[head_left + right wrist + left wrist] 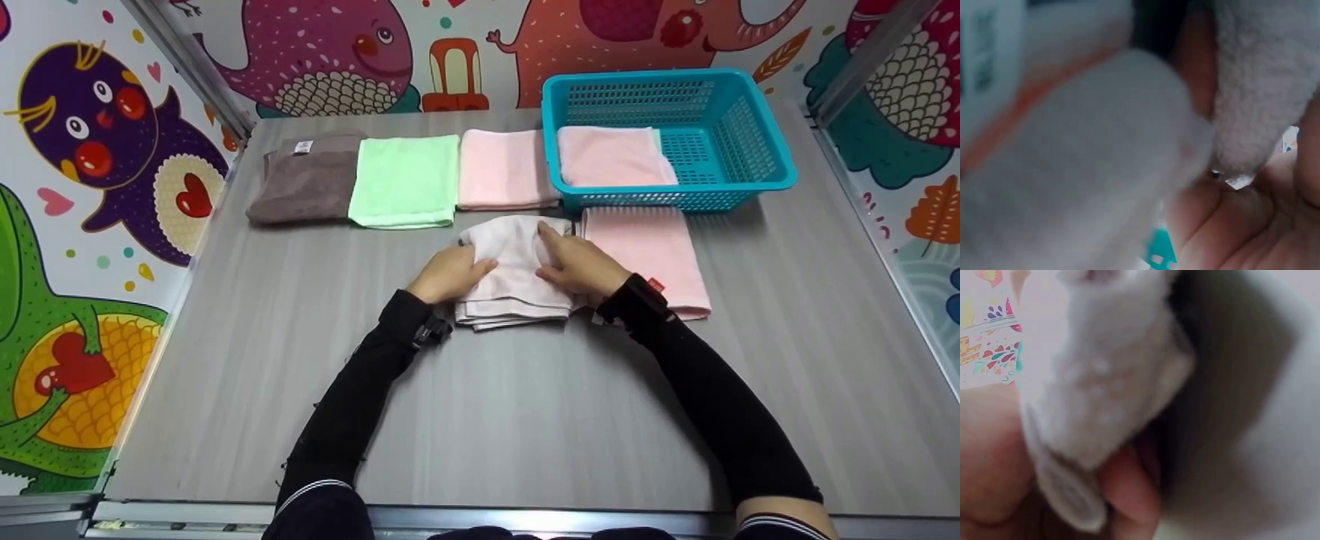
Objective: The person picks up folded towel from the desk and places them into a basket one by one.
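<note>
A folded whitish-pink towel (517, 289) is in the middle of the table, between both hands. My left hand (448, 274) grips its left side, the thumb on top; in the left wrist view, fingertips (1129, 486) curl under the blurred towel edge (1112, 382). On the opposite side my right hand (589, 264) grips the towel, thumb and forefinger on its top. Close up in the right wrist view, the fuzzy cloth (1264, 84) sits between the thumb side and the fingers. A flat pink towel (652, 259) lies just right of the right hand.
Along the back stand a folded brown towel (311, 184), a green towel (406, 180) and another pink towel (506, 169). Right of them, a teal basket (776, 169) holds a folded pink towel (611, 156). Patterned walls (112, 150) border the grey table (525, 420).
</note>
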`<state>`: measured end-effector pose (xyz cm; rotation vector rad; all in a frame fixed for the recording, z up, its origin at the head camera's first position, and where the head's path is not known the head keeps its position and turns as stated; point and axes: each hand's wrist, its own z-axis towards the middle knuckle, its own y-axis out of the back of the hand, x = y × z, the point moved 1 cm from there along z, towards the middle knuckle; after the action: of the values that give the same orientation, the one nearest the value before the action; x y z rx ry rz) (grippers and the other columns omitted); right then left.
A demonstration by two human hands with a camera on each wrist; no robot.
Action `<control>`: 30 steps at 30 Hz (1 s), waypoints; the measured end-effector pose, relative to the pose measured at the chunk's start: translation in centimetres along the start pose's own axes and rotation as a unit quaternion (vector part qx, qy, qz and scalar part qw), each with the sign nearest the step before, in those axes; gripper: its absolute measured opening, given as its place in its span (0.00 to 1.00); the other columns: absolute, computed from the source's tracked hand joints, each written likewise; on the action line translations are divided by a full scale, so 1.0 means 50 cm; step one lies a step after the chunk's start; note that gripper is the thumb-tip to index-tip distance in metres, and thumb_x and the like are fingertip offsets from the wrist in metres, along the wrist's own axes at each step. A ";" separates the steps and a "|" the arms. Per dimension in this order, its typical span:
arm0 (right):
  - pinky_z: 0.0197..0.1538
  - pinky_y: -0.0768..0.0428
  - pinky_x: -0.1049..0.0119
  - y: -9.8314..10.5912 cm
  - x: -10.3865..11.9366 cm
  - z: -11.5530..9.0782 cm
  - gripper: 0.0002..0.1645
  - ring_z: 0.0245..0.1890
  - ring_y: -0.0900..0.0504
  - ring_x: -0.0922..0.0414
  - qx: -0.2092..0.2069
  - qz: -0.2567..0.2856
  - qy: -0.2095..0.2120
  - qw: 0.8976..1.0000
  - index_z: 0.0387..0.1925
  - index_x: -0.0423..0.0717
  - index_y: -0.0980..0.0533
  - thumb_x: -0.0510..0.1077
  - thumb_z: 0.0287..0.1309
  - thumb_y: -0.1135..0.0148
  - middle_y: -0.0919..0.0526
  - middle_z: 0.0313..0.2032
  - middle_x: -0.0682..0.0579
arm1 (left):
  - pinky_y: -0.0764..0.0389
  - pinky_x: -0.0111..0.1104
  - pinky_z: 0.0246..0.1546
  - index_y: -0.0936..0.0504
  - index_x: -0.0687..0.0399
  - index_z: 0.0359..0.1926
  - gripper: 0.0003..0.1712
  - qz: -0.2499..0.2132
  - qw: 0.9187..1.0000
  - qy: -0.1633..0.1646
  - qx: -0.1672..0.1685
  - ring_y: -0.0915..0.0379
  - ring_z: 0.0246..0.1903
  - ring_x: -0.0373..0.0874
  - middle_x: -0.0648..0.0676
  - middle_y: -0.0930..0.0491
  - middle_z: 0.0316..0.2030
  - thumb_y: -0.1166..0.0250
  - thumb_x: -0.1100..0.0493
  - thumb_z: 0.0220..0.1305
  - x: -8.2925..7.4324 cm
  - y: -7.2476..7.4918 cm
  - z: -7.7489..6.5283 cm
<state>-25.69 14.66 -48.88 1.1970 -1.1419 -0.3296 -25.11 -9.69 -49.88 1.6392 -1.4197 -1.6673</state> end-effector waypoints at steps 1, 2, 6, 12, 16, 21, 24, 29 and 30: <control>0.61 0.22 0.43 0.005 0.002 -0.002 0.49 0.48 0.20 0.41 0.000 0.007 0.001 1.000 0.78 0.29 0.46 0.44 0.67 0.32 0.18 0.50 0.29 | 0.20 0.53 0.54 0.19 0.69 0.45 0.28 -0.003 1.000 0.002 0.001 0.18 0.46 0.64 0.71 0.16 0.45 0.48 0.44 0.80 -0.003 0.004 -0.003; 0.62 0.23 0.43 0.012 0.004 -0.004 0.49 0.50 0.20 0.42 0.000 0.014 0.000 1.000 0.78 0.30 0.46 0.44 0.67 0.32 0.19 0.54 0.28 | 0.20 0.53 0.54 0.19 0.68 0.44 0.28 -0.004 1.000 0.002 0.002 0.18 0.46 0.64 0.70 0.16 0.45 0.47 0.44 0.80 -0.007 0.009 -0.006; 0.67 0.25 0.44 0.048 0.015 -0.018 0.48 0.58 0.21 0.42 -0.011 0.042 0.003 0.999 0.78 0.32 0.44 0.46 0.67 0.32 0.26 0.67 0.29 | 0.20 0.53 0.56 0.18 0.67 0.45 0.28 -0.010 1.000 -0.005 -0.014 0.17 0.48 0.64 0.70 0.16 0.47 0.46 0.43 0.79 -0.029 0.036 -0.024; 0.72 0.30 0.46 0.099 0.035 -0.043 0.47 0.67 0.25 0.44 -0.077 0.080 0.048 0.993 0.79 0.36 0.44 0.46 0.68 0.32 0.32 0.73 0.34 | 0.20 0.52 0.47 0.21 0.66 0.43 0.25 -0.023 0.996 -0.027 -0.077 0.19 0.41 0.60 0.66 0.17 0.39 0.44 0.45 0.79 -0.060 0.079 -0.052; 0.76 0.35 0.47 0.113 0.047 -0.052 0.47 0.73 0.31 0.46 -0.095 0.082 0.057 0.990 0.79 0.38 0.44 0.46 0.68 0.32 0.34 0.75 0.36 | 0.22 0.50 0.40 0.22 0.66 0.41 0.25 -0.017 0.994 -0.032 -0.104 0.25 0.34 0.55 0.60 0.22 0.32 0.43 0.45 0.78 -0.070 0.096 -0.066; 0.76 0.35 0.47 0.110 0.055 -0.048 0.47 0.73 0.31 0.45 -0.093 0.072 0.054 0.992 0.79 0.37 0.44 0.46 0.68 0.32 0.34 0.75 0.36 | 0.22 0.51 0.42 0.22 0.69 0.42 0.26 -0.011 0.993 -0.035 -0.112 0.24 0.35 0.57 0.64 0.20 0.34 0.42 0.45 0.78 -0.066 0.098 -0.066; 0.76 0.36 0.47 0.105 0.051 -0.042 0.47 0.74 0.32 0.45 -0.094 0.069 0.050 0.992 0.79 0.37 0.44 0.46 0.69 0.33 0.34 0.75 0.36 | 0.22 0.52 0.44 0.22 0.68 0.43 0.24 -0.021 0.992 -0.035 -0.117 0.21 0.37 0.60 0.67 0.18 0.36 0.41 0.46 0.78 -0.060 0.094 -0.058; 0.78 0.38 0.47 0.106 0.041 -0.023 0.47 0.75 0.34 0.44 -0.098 0.073 0.060 0.991 0.80 0.38 0.45 0.44 0.68 0.32 0.36 0.76 0.37 | 0.21 0.53 0.47 0.23 0.68 0.50 0.24 -0.045 0.990 -0.039 -0.124 0.19 0.42 0.62 0.69 0.17 0.40 0.42 0.47 0.79 -0.048 0.094 -0.047; 0.78 0.38 0.47 0.109 0.040 -0.017 0.47 0.76 0.34 0.44 -0.099 0.074 0.064 0.990 0.80 0.38 0.45 0.44 0.68 0.32 0.36 0.76 0.38 | 0.21 0.53 0.48 0.23 0.68 0.53 0.24 -0.051 0.990 -0.038 -0.126 0.18 0.44 0.63 0.69 0.16 0.41 0.43 0.47 0.79 -0.045 0.097 -0.045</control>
<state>-25.96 15.82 -43.15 0.9407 -1.0537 -0.2442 -24.28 -10.58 -44.23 1.5414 -1.1201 -1.8983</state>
